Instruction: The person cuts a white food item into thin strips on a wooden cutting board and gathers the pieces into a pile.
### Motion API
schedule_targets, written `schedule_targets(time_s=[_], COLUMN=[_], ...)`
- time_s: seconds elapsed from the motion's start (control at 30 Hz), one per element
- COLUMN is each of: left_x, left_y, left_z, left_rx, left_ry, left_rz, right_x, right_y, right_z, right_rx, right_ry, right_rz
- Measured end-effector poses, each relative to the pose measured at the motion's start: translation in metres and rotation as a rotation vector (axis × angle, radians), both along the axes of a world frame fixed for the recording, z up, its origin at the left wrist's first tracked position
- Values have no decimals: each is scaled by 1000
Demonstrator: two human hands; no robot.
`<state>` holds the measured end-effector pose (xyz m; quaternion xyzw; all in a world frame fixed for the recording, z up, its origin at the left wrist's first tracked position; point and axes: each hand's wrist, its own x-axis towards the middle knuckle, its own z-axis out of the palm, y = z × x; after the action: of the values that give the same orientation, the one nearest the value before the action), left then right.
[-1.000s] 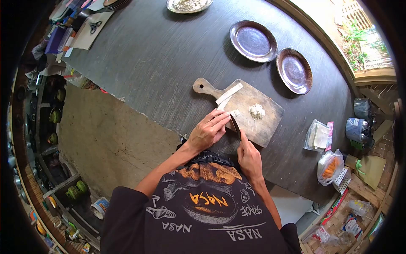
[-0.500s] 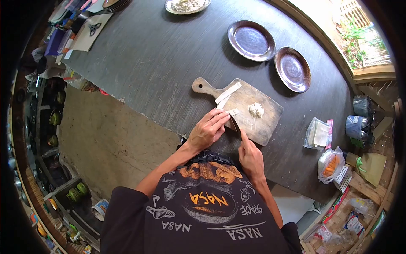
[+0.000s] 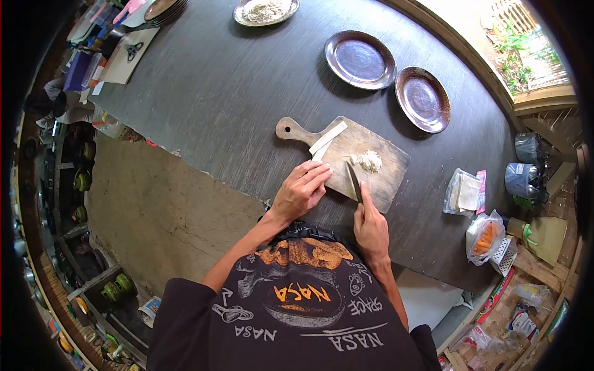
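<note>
A wooden cutting board (image 3: 388, 179) with a handle lies on the dark table. Two pale white strips (image 3: 329, 139), whose food I cannot identify, lie crossed near its handle. The fingers of my left hand (image 3: 303, 190) are pressed together over the near end of one strip. My right hand (image 3: 372, 230) is closed around a knife (image 3: 354, 180), index finger stretched along its back. The blade rests on the board beside a small heap of finely cut white pieces (image 3: 370, 161). The knife's handle is mostly hidden in my palm.
Two brown plates (image 3: 360, 60) (image 3: 422, 99) stand beyond the board, and a plate of white shreds (image 3: 265, 10) is farther back. To the right are a bag of carrots (image 3: 486, 238), a grater (image 3: 504, 256) and a plastic packet (image 3: 463, 193). Scissors (image 3: 132, 51) lie at the far left.
The knife has moved right, away from my left fingers, and the cut pieces beside them have joined the heap. My left hand stays on the strip. The view has shifted slightly.
</note>
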<state>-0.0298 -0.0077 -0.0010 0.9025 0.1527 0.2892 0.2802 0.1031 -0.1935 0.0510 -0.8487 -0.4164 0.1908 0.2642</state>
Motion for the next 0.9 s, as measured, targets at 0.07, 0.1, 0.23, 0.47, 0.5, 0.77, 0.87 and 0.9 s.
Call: schedule_targets(time_s=[0.07, 0.1, 0.23, 0.47, 0.5, 0.77, 0.87, 0.9], left_x=[2, 3, 2, 5, 6, 7, 10, 12], left_y=[1, 1, 2, 4, 5, 11, 13, 13], left_z=[1, 1, 0, 8, 10, 18, 18, 17], left_rx=[-16, -11, 37, 65, 72, 80, 75, 75], left_ry=[-14, -17, -5, 29, 26, 51, 53, 57], left_rz=[6, 2, 26, 44, 31, 16, -10, -23], right_x=[-4, -5, 3, 1, -1, 0, 2, 0], right_y=[0, 0, 3, 11, 14, 12, 2, 3], right_z=[-2, -2, 3, 14, 16, 17, 17, 18], right_rx=[3, 0, -34, -64, -68, -166, -58, -56], right_ry=[-9, -20, -45, -18, 6, 16, 74, 76], right_rz=[21, 45, -3, -101, -87, -163, -221, -234])
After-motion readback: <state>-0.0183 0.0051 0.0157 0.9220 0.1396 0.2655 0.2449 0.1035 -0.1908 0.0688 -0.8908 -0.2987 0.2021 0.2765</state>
